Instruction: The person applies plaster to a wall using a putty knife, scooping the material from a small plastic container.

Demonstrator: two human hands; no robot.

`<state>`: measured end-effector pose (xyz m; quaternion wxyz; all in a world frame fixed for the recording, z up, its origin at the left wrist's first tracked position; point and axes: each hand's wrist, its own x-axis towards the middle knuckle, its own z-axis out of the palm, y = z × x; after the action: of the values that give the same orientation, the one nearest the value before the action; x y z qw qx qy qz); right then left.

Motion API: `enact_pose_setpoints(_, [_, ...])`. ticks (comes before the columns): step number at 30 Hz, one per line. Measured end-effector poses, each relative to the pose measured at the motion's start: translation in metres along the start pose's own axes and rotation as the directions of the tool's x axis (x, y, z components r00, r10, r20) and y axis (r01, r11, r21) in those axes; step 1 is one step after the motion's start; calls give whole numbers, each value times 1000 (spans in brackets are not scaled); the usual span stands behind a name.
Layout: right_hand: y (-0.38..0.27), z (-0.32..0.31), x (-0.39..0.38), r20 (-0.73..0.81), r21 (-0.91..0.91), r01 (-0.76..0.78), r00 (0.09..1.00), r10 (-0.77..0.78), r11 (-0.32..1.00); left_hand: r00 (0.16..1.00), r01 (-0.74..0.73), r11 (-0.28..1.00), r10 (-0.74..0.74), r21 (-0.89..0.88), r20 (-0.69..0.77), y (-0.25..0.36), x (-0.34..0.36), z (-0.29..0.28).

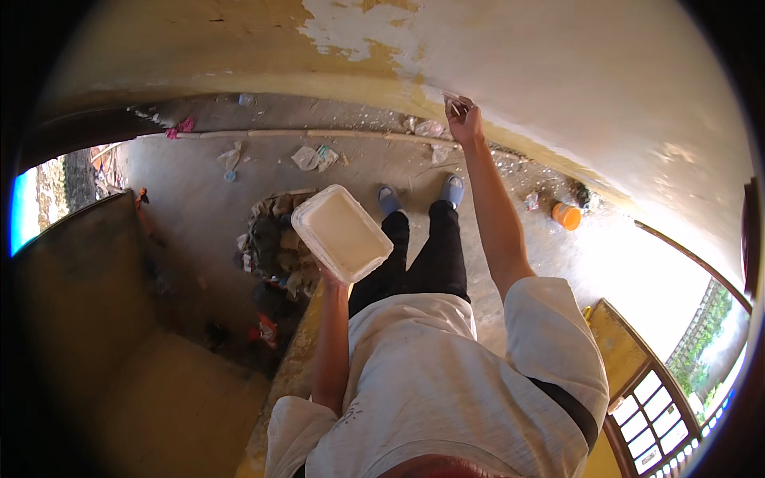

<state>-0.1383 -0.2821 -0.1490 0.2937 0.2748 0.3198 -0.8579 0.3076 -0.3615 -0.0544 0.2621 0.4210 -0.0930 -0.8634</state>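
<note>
My left hand (333,279) holds a white rectangular tub (341,233) from below, level in front of my chest; it is filled with pale creamy material. My right arm reaches up and forward, and my right hand (464,121) is closed on a small flat tool (454,102) pressed against the peeling yellow and white wall (558,72). My legs in black trousers and grey-blue shoes (421,196) stand on a raised surface below.
A heap of dark rags and debris (275,243) lies on the concrete floor left of my feet. An orange tub (566,216) stands by the wall base at right. Scraps of paper (315,157) litter the floor. A window grille (657,402) is at lower right.
</note>
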Motion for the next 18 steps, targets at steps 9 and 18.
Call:
enact_pose_setpoints(9, [-112,150,-159,158,212,-102,985,69,972,992,-56,994,44,96,115,3,19,54])
enact_pose_setpoints(18, [-111,186,-356,652,-81,167,755,-75,983,966,-106,972,50,211,256,8,14,122])
